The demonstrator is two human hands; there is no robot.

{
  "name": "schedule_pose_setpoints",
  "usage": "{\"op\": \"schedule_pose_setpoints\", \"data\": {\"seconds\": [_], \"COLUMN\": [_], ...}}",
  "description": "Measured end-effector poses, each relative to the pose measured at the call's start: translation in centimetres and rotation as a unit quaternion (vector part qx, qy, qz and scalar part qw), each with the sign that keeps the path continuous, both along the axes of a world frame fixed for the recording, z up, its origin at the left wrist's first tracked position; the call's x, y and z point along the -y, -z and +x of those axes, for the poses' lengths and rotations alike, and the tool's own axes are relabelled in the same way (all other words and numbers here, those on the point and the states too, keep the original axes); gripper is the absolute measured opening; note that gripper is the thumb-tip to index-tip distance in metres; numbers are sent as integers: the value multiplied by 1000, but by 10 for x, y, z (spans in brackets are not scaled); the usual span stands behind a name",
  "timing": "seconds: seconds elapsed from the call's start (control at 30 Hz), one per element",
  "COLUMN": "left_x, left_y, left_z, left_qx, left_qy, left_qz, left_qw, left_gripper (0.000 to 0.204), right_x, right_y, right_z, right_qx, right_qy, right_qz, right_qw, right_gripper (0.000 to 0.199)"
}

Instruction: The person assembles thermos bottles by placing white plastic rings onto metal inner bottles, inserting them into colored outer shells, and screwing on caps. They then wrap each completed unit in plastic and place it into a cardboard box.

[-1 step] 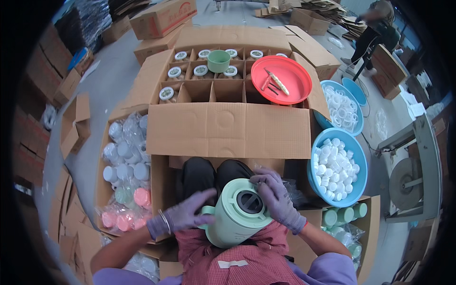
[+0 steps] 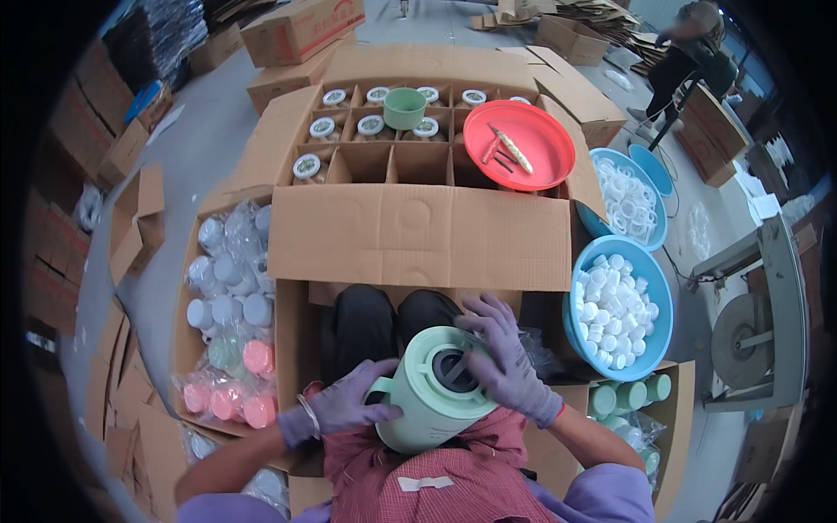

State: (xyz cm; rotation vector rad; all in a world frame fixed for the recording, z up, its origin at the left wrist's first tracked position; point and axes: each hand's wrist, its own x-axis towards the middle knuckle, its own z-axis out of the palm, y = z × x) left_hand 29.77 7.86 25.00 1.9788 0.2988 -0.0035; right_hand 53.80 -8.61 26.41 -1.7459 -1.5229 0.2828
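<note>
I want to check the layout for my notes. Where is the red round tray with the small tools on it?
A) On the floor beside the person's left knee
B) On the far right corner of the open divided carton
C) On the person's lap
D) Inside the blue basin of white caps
B: the red round tray rests on the far right corner of the open divided carton, above the blue basin of white caps.
</note>
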Motion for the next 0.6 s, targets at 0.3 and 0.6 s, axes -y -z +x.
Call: {"op": "schedule_pose_setpoints", "data": {"seconds": [0.3,0.6], "left_x": [87,7], "left_y": [-26,16], "left_z": [22,1], "left_qx": [-15,14], "left_qy": [-132,-111], "left_qz": [44,-191], "left_qw": [990,975], "left_gripper": [76,75], "right_x": [-45,-21], "right_y": [-9,-48], "right_z": [-17,-24], "right_qx": [153,51], "right_qy": [-252,-348], "right_qz": [38,-61], "right_qw": [955,934], "right_gripper": [35,55]}}
